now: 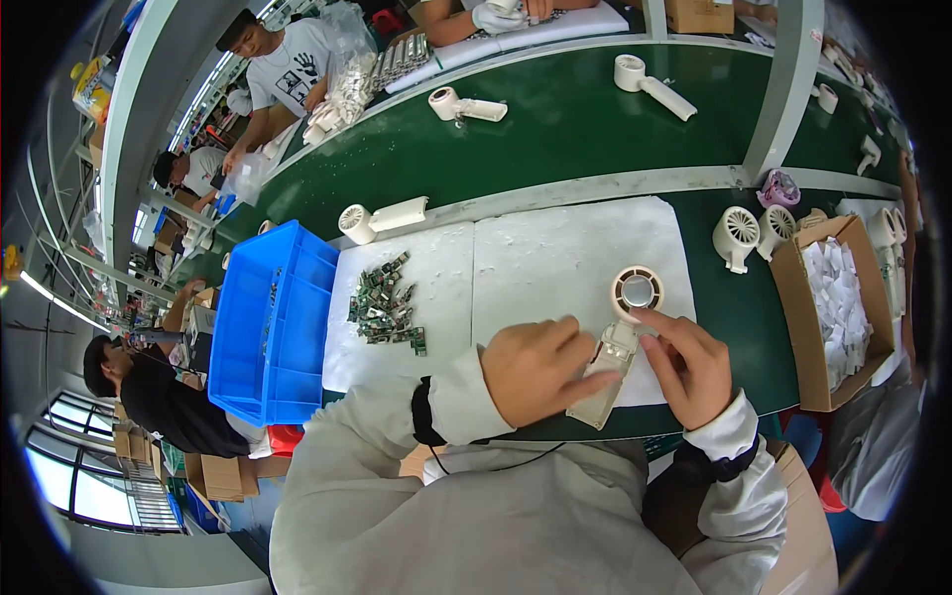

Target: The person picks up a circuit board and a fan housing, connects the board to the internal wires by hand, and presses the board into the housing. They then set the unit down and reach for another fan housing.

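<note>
A cream handheld fan casing (pixel 616 342) lies before me on a white sheet. Its round head (pixel 652 275) points away from me, with a silvery disc in the middle, and its handle (pixel 592 408) slants toward me. My right hand (pixel 697 375) grips the casing at the neck, index finger by the ring and thumb on the upper handle. Over the handle's left side is my left hand (pixel 531 375), thumb stretched across it and fingers curled. Motion smears those fingers, so whether they hold anything is unclear. A pile of small green circuit boards (pixel 382 309) lies to the left.
A blue bin (pixel 309 337) stands left of the boards. At right, a cardboard box (pixel 786 281) holds white pieces, beside fan casings (pixel 737 236). Another casing (pixel 401 214) rests by the metal rail (pixel 595 184). More casings (pixel 484 109) lie on the green belt beyond; co-workers sit across.
</note>
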The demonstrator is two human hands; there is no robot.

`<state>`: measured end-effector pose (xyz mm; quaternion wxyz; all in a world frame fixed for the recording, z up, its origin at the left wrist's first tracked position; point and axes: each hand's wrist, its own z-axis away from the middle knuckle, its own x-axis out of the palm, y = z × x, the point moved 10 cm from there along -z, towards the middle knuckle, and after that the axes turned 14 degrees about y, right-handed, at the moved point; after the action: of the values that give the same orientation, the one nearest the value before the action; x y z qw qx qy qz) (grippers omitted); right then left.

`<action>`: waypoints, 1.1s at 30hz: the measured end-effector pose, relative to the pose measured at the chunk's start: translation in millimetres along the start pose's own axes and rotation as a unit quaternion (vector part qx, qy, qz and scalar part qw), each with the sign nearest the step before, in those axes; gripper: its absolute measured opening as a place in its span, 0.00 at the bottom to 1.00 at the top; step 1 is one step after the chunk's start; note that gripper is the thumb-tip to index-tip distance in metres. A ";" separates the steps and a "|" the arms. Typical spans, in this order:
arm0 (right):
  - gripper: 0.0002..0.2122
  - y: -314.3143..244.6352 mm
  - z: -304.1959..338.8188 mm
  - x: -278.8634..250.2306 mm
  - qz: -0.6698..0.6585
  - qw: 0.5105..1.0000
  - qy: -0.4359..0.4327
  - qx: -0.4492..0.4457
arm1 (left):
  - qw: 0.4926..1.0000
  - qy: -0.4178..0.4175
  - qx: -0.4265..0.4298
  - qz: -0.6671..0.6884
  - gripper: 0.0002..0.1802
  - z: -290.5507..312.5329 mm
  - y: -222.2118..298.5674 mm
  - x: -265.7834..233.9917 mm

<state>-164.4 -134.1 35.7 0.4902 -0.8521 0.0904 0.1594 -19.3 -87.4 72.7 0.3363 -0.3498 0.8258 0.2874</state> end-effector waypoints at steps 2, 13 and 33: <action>0.15 -2.2 2.2 5.0 0.008 1.000 -0.019 -0.020 | 0.999 -0.019 -0.030 -0.003 0.15 9.1 -6.8 11.0; 0.12 -25.9 13.6 18.7 0.067 0.992 -0.043 -0.098 | 0.983 -0.130 0.036 -0.126 0.10 20.8 12.7 58.8; 0.06 -27.4 19.7 20.5 0.058 0.993 -0.051 -0.093 | 0.995 -0.091 0.028 -0.027 0.11 20.9 12.7 23.5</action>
<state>-140.3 -103.3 41.2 0.4031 -0.8779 0.0996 0.2386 -34.2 -74.2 45.2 0.4275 -0.3348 0.7897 0.2856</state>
